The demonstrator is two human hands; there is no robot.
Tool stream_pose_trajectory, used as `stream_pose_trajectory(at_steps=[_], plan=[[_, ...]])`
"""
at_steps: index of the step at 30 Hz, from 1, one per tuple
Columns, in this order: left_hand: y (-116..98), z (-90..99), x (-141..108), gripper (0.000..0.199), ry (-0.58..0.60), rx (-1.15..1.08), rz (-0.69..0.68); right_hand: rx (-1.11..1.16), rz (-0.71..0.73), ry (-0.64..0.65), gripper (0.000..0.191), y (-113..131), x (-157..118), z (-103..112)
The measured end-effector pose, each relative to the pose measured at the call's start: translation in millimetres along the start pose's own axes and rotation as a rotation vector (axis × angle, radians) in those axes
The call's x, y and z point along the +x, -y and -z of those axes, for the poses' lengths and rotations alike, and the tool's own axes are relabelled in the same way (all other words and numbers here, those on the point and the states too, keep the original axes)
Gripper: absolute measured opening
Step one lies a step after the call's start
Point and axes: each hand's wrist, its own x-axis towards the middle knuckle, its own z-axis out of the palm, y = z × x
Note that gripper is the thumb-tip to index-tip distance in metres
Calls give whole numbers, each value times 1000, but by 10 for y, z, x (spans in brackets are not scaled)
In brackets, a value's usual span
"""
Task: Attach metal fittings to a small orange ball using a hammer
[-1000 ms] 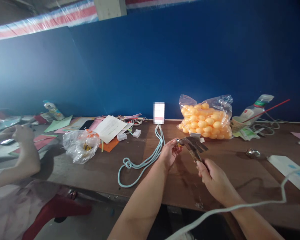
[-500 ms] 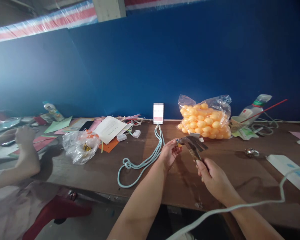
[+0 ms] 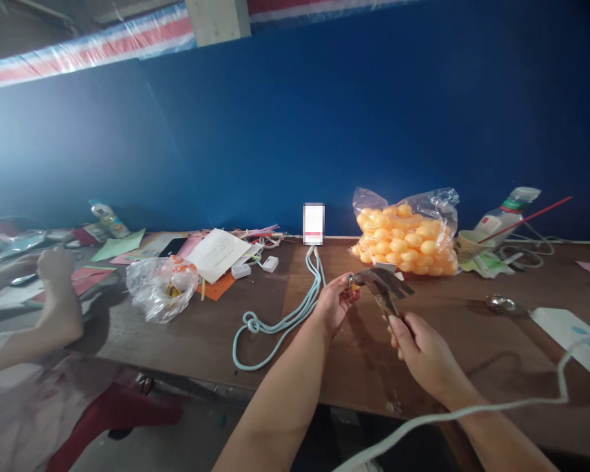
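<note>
Pinching a shiny piece (image 3: 351, 281), the left hand (image 3: 335, 303) seemingly steadied it; the right hand (image 3: 421, 345) clasped a hammer (image 3: 380, 284) beside those fingertips, probably needing aim.

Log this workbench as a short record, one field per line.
Left hand: pinches a small shiny piece
Right hand: grips the hammer by its handle
Hammer head: right by the left fingertips; contact with the piece unclear
Behind the hammer: clear bag of yellow-orange balls
Left of the left hand: looped light-blue cord
Right of the right hand: silvery object, white strip
Far left: another person's hand, near colored papers
</note>
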Motion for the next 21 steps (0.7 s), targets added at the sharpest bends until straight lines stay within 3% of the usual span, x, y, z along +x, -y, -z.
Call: stream_pose_trajectory(at_steps=[6, 12, 16, 21], plan=[[-38, -1, 17, 24, -39, -29, 20, -153, -14, -40, 35, -208, 76, 175], [-57, -10, 19, 24, -60, -37, 32, -577, 15, -131, 34, -687, 167, 391], [-50, 7, 37, 25, -80, -31, 44, -846, -50, -87, 34, -927, 161, 533], [-40, 16, 44, 24, -82, -22, 37, -1081, 0, -84, 32, -1123, 170, 712]])
